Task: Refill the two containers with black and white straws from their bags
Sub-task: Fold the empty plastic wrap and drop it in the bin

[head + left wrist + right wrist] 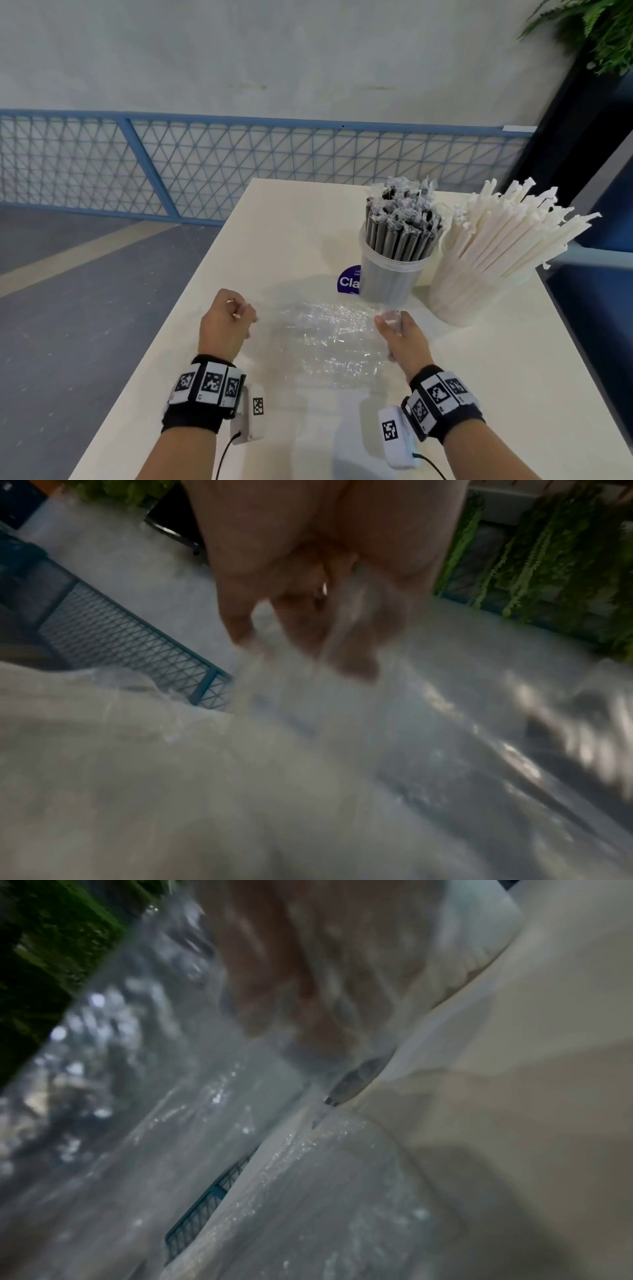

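Your left hand is curled at the left edge of the clear plastic bag, and the left wrist view shows what the head view only hints at: the fingers are pinching a fold of the film. The bag lies flat on the white table between your two hands and looks empty; no straws show inside it. Your right hand grips the bag's right edge, with film bunched between thumb and fingers. The right wrist view is mostly blur, with plastic draped over the hand, so it adds little about the grip itself.

Further right, just behind that hand, the clear container stands packed with black straws. Touching it on the right, the second container is crowded with white straws fanning outward.

Both containers look full, so the refilling seems done. What appears to be left is clearing away the spent bag. Only the head view shows the containers at all.
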Tool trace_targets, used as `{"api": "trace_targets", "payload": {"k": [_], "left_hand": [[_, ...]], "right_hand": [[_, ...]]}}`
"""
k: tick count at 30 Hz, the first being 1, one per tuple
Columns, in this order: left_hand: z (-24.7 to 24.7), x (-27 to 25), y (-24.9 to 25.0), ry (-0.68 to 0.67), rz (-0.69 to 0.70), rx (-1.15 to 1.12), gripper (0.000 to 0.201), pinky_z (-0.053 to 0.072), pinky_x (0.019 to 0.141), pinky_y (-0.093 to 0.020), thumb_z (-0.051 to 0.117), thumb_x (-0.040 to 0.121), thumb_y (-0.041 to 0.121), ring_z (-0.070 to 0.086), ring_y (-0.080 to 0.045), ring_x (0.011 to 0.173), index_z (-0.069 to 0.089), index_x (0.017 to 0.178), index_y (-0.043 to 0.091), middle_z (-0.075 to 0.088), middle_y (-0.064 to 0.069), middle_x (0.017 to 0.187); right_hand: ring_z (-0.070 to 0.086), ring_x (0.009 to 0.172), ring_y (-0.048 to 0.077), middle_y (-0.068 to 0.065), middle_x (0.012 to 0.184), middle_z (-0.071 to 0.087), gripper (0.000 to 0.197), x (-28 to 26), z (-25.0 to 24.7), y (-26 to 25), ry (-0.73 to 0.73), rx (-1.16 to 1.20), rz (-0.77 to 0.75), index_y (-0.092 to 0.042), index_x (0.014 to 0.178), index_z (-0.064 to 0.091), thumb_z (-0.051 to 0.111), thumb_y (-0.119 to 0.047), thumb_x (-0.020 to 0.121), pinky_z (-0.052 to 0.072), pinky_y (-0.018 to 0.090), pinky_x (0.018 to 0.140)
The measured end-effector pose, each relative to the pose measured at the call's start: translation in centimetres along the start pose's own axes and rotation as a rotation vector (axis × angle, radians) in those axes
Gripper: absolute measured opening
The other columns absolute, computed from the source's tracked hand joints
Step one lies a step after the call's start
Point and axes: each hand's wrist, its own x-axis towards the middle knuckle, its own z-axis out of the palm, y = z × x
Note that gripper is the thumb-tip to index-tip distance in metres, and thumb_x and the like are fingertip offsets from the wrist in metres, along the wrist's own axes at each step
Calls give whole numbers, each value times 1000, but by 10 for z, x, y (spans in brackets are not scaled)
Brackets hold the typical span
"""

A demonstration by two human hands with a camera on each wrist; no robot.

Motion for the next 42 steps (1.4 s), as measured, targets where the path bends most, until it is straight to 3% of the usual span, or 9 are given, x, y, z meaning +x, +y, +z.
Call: {"api": "trace_targets", "payload": {"k": [5, 8, 13, 19, 23, 28, 33, 38, 42], "left_hand": [[-23, 21, 8, -249, -299, -94, 45, 40, 64, -25, 52, 84, 54, 60, -15, 45, 60, 83, 10, 73, -6, 70], [-24, 28, 3, -259, -237, 31, 35, 37, 57, -27, 57, 86, 42, 52, -5, 35, 62, 74, 10, 69, 4, 54], [-19, 33, -8, 169, -176, -80, 24, 34, 48, -25, 54, 85, 13, 37, -8, 24, 52, 61, 8, 51, 6, 33], [-21, 30, 2, -162, -97, -249, 29, 39, 46, -19, 53, 91, 32, 48, -10, 35, 60, 72, 11, 61, -1, 45], [-22, 27, -1, 46, 65, 78, 37, 34, 49, -28, 48, 94, 27, 40, -17, 37, 51, 59, 16, 42, -3, 40], [-23, 29, -9, 159, 55, -70, 37, 35, 56, -31, 45, 95, 29, 38, -18, 40, 47, 60, 18, 42, -1, 40], [-17, 20, -6, -13, 52, -31, 26, 41, 52, -31, 40, 96, 32, 46, -23, 45, 51, 83, 13, 52, -4, 55], [-16, 18, -9, 160, 115, 226, 21, 27, 53, -33, 40, 96, 23, 44, -29, 59, 50, 81, 12, 50, -4, 61], [-15, 23, -12, 87, 154, 215, 10, 34, 51, -31, 42, 95, 22, 44, -25, 48, 48, 90, 15, 52, -5, 55]], "right_hand": [[32, 48, 12, -3, 57, 37, 33, -15, 5, -17, -67, 165, -132, -12, 88, 55, 37, -39, 96, 34, 25, 51], [27, 48, 10, -3, 58, 34, 35, -17, 10, -21, -107, 232, -168, -12, 83, 55, 34, -36, 98, 27, 24, 47], [33, 45, 9, -9, 54, 42, 28, -9, 10, -21, 19, 217, -116, -14, 72, 50, 41, -20, 97, 30, 22, 45], [34, 45, 11, -1, 56, 41, 29, -2, 3, -13, 78, 273, 21, -14, 73, 51, 38, -20, 98, 31, 22, 43], [35, 46, 13, 1, 58, 44, 26, 1, -2, -14, 112, 199, 3, -14, 77, 56, 43, -23, 97, 32, 23, 44], [59, 70, 22, 5, 82, 62, 28, -2, -7, -10, 14, 261, 133, -17, 103, 52, 43, -43, 94, 50, 33, 65], [43, 53, 14, 3, 66, 44, 17, -8, -3, -3, 34, 229, 85, -11, 86, 54, 41, -12, 96, 45, 26, 48], [37, 47, 16, 5, 63, 43, 14, -3, -1, -5, 169, 144, 13, -11, 85, 47, 42, -18, 97, 35, 22, 38], [46, 49, 20, 11, 75, 54, 14, -4, -2, 4, 175, 30, 32, -15, 101, 40, 49, -11, 92, 40, 25, 44]]}}
